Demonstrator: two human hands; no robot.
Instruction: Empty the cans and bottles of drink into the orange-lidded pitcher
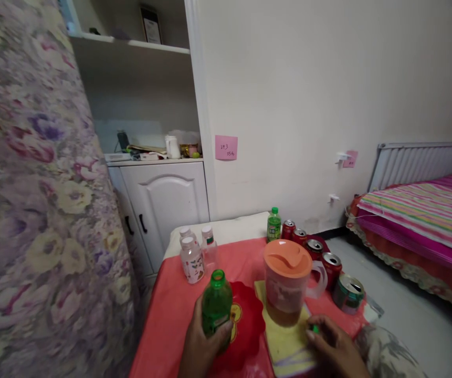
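My left hand [204, 341] is wrapped round an uncapped green bottle [217, 304], held upright over a red scalloped plate [251, 310] with a yellow pattern. Between the fingertips of my right hand [330, 341] is a small green bottle cap [314, 328]. A clear pitcher [284, 291] with an orange lid stands between my hands, some brown liquid at its bottom. Under it lies a yellow cloth [288, 349]. The lower part of the green bottle is hidden by my fingers.
Several clear bottles [192, 262] with white caps stand at the table's left. A capped green bottle [273, 226], red cans [331, 268] and a green can [348, 294] line the right side. A floral curtain [52, 210] hangs at left; a bed [426, 210] is at right.
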